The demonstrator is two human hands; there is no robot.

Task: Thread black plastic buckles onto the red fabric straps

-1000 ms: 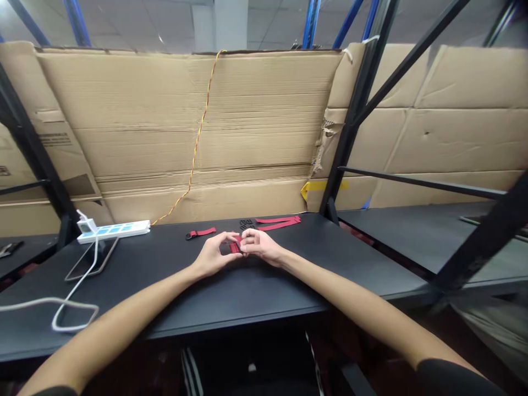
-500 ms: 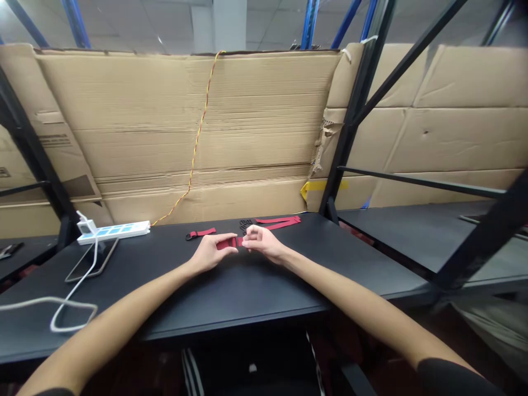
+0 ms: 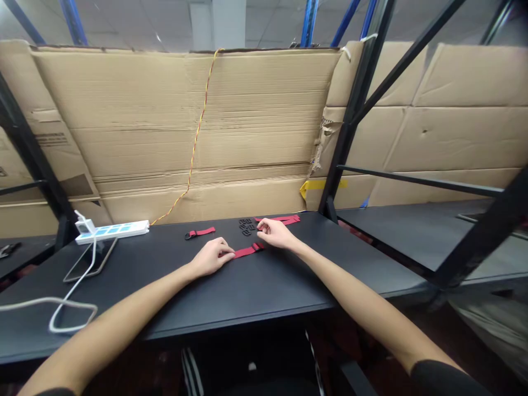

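- Since the last frame the hands have drawn apart; the short red strap point(image 3: 248, 251) now lies flat on the black table point(image 3: 284, 280), between them.
- Left hand point(image 3: 212, 257): open and low, fingers together, not gripping; fingertips touch the short red strap's near end.
- Right hand point(image 3: 277, 233): narrow, fingers loosely curled, tips at the far red straps point(image 3: 279, 219); I cannot tell whether they pinch.
- Small black buckles point(image 3: 246, 226) sit grouped just left of the right hand, probably kept together so none stray.
- Buckled red strap point(image 3: 200, 232) lies apart, further left.
- White power strip point(image 3: 111, 232) sits at the table's far left, a phone point(image 3: 91, 259) just in front.
- Cardboard sheet point(image 3: 185, 132) stands behind the table.
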